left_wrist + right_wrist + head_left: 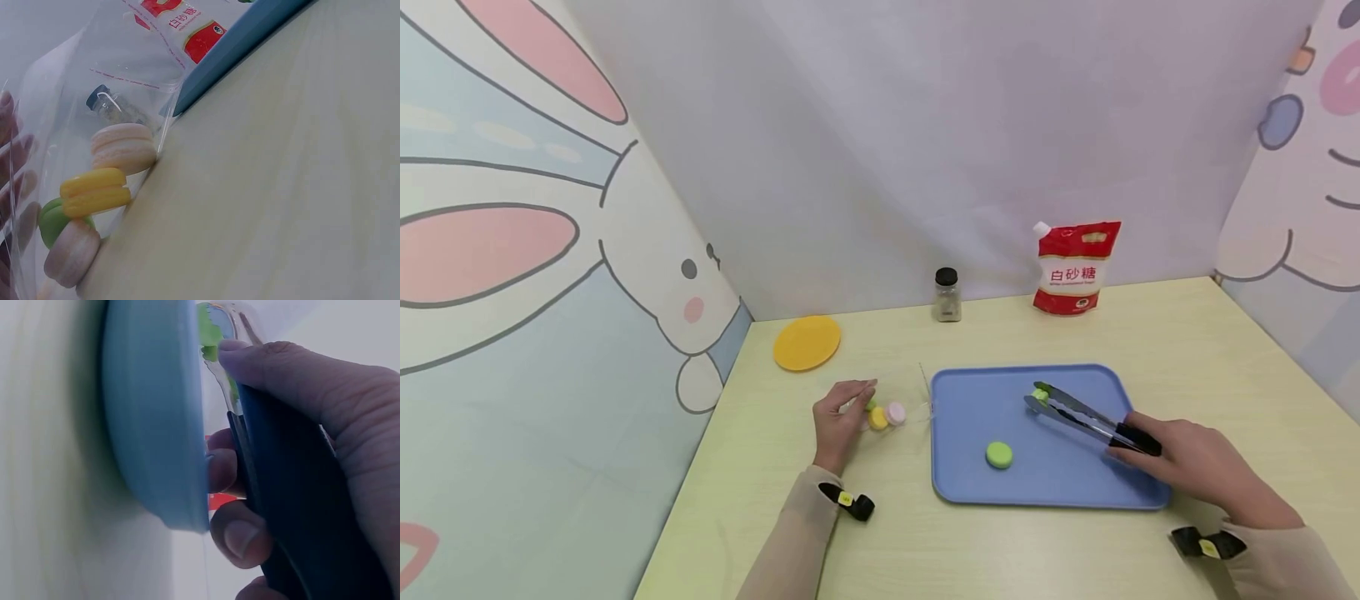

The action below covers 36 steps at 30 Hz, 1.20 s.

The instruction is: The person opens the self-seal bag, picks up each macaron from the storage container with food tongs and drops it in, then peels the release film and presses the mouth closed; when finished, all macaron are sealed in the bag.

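Observation:
My left hand [837, 425] pinches the edge of a clear plastic bag [56, 119] on the table, left of a blue tray [962, 479]. Inside the bag, the left wrist view shows a pale pink macaron [124, 149], a yellow one [95, 192], a green one [53, 224] and a mauve one [72, 254]. Metal tongs with black handles [1137, 438] are gripped by my right hand [1210, 462]. Their tips are around a green macaron [1041, 395] over the tray's back part. Another green macaron [999, 455] lies on the tray's front left.
A yellow plate [807, 342] lies at the table's back left. Along the back stand a small black-capped jar [947, 296] and a red-and-white sugar pouch [1077, 268]. A curtain-like backdrop [887, 150] rises behind the table [970, 546].

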{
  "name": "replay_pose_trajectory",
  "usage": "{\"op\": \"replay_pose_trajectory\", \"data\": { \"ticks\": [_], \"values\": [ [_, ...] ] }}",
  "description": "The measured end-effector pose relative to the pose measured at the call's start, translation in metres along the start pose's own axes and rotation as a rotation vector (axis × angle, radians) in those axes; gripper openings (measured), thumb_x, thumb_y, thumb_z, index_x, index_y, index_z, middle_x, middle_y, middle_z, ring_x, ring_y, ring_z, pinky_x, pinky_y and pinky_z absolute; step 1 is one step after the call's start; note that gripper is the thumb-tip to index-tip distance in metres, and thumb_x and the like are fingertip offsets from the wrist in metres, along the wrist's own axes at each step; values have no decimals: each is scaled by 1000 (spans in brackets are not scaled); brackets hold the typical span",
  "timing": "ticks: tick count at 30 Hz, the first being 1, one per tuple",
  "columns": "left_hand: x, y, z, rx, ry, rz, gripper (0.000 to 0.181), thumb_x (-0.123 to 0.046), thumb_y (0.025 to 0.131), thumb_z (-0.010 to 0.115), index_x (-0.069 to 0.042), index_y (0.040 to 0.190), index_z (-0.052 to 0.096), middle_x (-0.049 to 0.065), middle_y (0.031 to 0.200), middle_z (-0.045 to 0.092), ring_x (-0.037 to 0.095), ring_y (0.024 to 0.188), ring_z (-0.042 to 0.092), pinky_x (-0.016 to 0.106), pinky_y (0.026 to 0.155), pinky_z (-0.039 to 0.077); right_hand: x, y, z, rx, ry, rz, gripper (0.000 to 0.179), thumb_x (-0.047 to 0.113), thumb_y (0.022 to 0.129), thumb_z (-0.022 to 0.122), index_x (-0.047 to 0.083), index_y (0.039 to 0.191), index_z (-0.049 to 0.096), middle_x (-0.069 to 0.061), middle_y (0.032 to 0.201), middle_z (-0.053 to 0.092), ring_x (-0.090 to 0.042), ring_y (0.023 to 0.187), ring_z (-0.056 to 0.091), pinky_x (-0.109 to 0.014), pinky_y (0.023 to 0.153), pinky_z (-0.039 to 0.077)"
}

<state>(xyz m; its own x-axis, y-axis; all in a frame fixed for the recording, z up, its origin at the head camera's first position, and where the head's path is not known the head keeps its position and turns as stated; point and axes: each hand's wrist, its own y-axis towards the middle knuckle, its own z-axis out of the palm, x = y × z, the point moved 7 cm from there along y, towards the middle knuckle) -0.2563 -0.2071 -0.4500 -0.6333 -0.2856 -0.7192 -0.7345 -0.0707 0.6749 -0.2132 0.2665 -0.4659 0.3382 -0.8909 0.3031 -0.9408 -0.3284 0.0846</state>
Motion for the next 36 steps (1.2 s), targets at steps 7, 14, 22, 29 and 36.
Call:
{"op": "replay_pose_trajectory", "data": {
  "ticks": [7, 14, 22, 29, 36],
  "values": [
    [18, -4, 0, -10, -2, -26, 14, 4, 87, 75, 1, 101, 78, 13, 98, 76, 25, 94, 70, 28, 90, 54, 7, 2, -6, -33, -2, -33, 45, 56, 86, 74, 18, 109, 65, 9, 64, 45, -10, 56, 40, -27, 49, 30],
    [17, -5, -2, -13, -11, -61, 14, -7, 89, 77, -7, 102, 80, 5, 100, 77, 21, 95, 71, 31, 91, 55, 37, 19, -27, -63, -18, -166, 32, 50, 84, 79, 25, 96, 61, 15, 63, 45, -3, 54, 38, -23, 48, 32],
    [16, -4, -2, -6, -8, -39, 15, -7, 89, 77, -8, 103, 80, 5, 101, 77, 23, 96, 71, 33, 91, 55, 74, 54, -40, -49, -13, -303, 30, 45, 86, 79, 25, 90, 57, 18, 57, 38, 1, 49, 36, -22, 47, 32],
    [18, -6, -3, -13, 2, -54, 16, -3, 89, 76, -3, 104, 79, 10, 101, 76, 25, 97, 71, 30, 91, 54, 102, 82, -29, 60, 53, -331, 26, 47, 89, 75, 28, 89, 56, 17, 61, 44, -1, 54, 43, -23, 51, 38],
    [17, -5, -2, -7, -5, -34, 17, -5, 89, 76, -6, 106, 79, 7, 101, 76, 24, 98, 70, 32, 92, 54, 130, 104, -9, 170, 107, -391, 24, 48, 91, 72, 29, 91, 57, 14, 63, 47, -2, 54, 46, -24, 51, 40]
  ]
}}
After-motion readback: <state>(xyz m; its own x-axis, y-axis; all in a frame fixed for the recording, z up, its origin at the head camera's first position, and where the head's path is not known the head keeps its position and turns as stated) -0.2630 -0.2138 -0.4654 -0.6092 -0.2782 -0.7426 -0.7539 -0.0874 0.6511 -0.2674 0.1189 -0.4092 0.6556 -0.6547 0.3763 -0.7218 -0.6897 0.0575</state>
